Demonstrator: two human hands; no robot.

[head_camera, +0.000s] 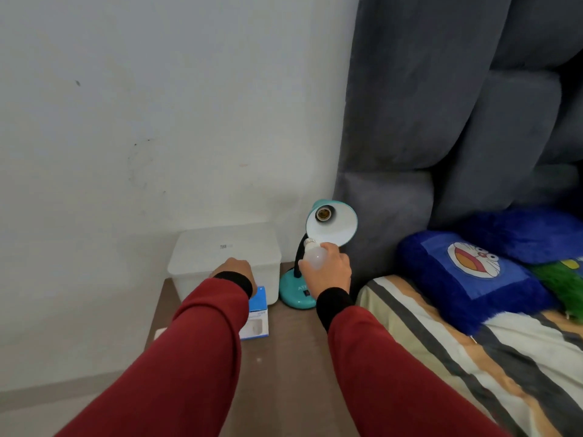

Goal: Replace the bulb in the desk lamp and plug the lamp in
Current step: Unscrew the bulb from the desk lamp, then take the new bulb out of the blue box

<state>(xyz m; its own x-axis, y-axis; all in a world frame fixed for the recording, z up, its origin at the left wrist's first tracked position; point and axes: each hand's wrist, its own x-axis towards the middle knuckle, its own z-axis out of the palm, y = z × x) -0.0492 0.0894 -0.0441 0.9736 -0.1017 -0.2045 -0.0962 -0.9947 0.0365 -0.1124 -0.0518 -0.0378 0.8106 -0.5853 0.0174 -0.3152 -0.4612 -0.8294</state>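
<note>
Bulb [316,256] sits in your right hand [329,269], fingers wrapped round the glass, threaded end up, just below the lamp [331,223] w/ its bare socket [324,213]. Line threads square, turn gently. Left hand [234,270] curled on the white bin [202,247]; contents unseen. Blue box [257,313] beside it, contents hidden.

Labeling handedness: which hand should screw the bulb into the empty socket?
Right. The right hand already holds the bulb just below the lamp's empty socket; the left hand rests by the white box.
</note>
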